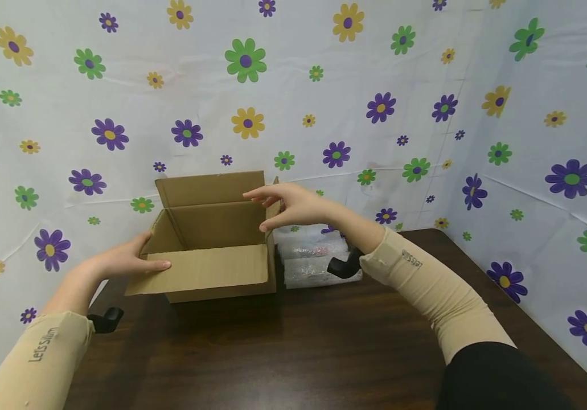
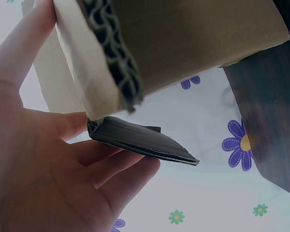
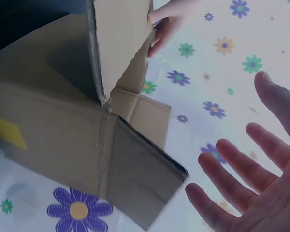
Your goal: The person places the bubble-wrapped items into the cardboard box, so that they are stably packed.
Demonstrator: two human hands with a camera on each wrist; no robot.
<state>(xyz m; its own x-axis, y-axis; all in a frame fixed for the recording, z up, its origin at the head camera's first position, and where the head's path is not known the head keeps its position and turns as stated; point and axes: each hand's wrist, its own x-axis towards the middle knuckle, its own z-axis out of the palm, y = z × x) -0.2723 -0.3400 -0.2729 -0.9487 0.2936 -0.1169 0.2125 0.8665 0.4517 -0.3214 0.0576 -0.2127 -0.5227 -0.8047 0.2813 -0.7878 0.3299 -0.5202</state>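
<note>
An open brown cardboard box (image 1: 211, 273) stands on the dark table, its flaps up or folded out. My left hand (image 1: 129, 261) holds the box's front left corner, with the thumb lying on the lowered front flap. In the left wrist view the thumb presses the box (image 2: 183, 38) from above while the fingers (image 2: 121, 169) lie under a side flap. My right hand (image 1: 285, 206) hovers at the top of the right flap with its fingers spread. The right wrist view shows that hand (image 3: 261, 179) open and clear of the box (image 3: 63, 130).
Bubble-wrapped packages (image 1: 313, 267) lie on the table just right of the box. The dark wooden table (image 1: 273, 353) runs toward me. A flower-print cloth (image 1: 375, 85) hangs behind and to the right.
</note>
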